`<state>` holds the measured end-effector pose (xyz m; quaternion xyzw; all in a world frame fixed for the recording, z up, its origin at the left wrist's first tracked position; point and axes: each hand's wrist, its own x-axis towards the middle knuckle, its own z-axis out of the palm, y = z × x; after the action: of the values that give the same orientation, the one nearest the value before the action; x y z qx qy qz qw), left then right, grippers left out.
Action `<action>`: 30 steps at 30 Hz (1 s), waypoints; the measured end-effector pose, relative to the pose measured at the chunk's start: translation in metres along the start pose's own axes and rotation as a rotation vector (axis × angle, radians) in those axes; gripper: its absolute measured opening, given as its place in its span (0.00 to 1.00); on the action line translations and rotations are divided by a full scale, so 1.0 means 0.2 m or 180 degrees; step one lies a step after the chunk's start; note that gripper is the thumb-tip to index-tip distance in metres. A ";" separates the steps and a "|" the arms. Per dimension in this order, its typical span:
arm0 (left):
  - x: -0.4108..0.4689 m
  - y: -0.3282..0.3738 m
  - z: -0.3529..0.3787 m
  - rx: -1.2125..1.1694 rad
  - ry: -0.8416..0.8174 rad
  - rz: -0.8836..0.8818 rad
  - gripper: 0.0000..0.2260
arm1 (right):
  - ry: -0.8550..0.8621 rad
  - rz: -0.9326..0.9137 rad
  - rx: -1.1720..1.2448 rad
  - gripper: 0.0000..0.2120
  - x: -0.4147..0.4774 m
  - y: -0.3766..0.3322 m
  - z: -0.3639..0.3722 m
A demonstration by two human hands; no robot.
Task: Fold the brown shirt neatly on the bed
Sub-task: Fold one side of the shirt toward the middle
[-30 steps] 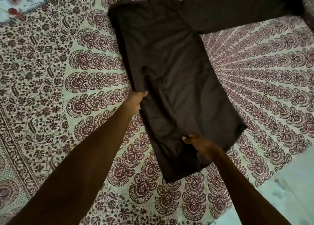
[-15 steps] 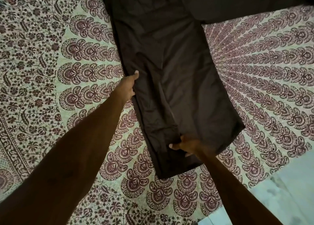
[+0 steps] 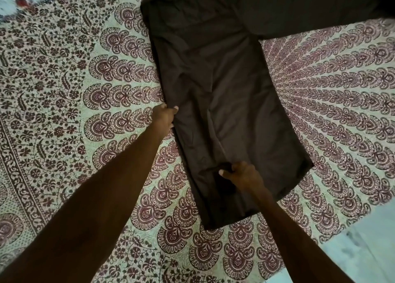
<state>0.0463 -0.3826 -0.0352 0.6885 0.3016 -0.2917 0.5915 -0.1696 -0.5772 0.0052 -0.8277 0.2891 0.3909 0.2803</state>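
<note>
The brown shirt (image 3: 224, 86) lies flat on the bed, its left side folded in over the body and one long sleeve stretched out to the upper right. My left hand (image 3: 164, 117) pinches the folded left edge about halfway down. My right hand (image 3: 239, 172) grips a bunch of the cloth near the hem, in the lower middle of the shirt. Both forearms reach in from the bottom of the view.
The bed is covered by a pale sheet (image 3: 74, 90) printed with maroon paisley rings. Its edge runs diagonally at the lower right, with bare pale floor (image 3: 367, 246) beyond. A floral cloth (image 3: 19, 2) shows at the top left corner.
Both hands keep their hold on the shirt's left edge and hem. The view has shifted, so the whole shirt sits lower in the frame than half a second ago. The cloth by my right hand is more bunched.
</note>
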 end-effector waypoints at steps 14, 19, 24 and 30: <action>0.07 -0.03 -0.04 0.0640 0.0019 0.0174 0.12 | 0.0444 -0.0212 0.0941 0.19 0.16 -0.31 -0.15; 0.11 -0.03 -0.05 0.0632 0.0101 0.0209 0.10 | 0.0688 -0.0266 0.1043 0.13 0.27 -0.47 -0.25; 0.06 0.03 -0.02 0.1240 0.0631 0.0621 0.13 | 0.0805 0.0034 0.0676 0.15 0.30 -0.49 -0.28; -0.18 0.06 0.04 0.2777 0.1560 0.1925 0.25 | 0.1204 -0.0072 0.0423 0.18 0.29 -0.46 -0.27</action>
<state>0.0315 -0.3951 -0.0017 0.9713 0.0716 -0.0392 0.2232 -0.0477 -0.5672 0.0090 -0.8693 0.3524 0.2054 0.2793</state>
